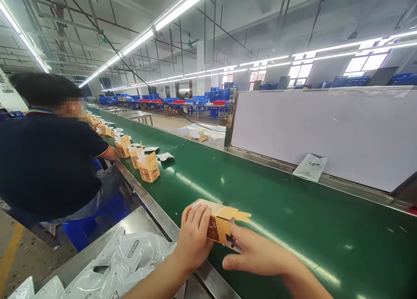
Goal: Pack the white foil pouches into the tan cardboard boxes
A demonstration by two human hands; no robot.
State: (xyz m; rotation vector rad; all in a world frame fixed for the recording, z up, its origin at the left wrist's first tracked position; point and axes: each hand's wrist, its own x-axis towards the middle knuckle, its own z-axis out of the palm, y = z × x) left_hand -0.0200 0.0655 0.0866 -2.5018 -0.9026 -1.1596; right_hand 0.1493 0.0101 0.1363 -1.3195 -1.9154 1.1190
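An orange and brown carton (219, 218) lies on its side above the near edge of the green belt (273, 203), its open flaps pointing right. My left hand (194, 234) is wrapped round its closed end. At the flap end is my right hand (252, 249), thumb apart from the other fingers, whose tips are hidden at the opening. A bit of white and red shows under those fingers, too small to make out. White printed pouches (130, 260) are heaped on the metal surface at the lower left.
Open cartons (149, 166) and silver pouches (165, 156) stand or lie along the belt's left side. A seated person (48, 151) is at the left. A white pouch (311, 166) leans on the white panel (319, 129) across the belt.
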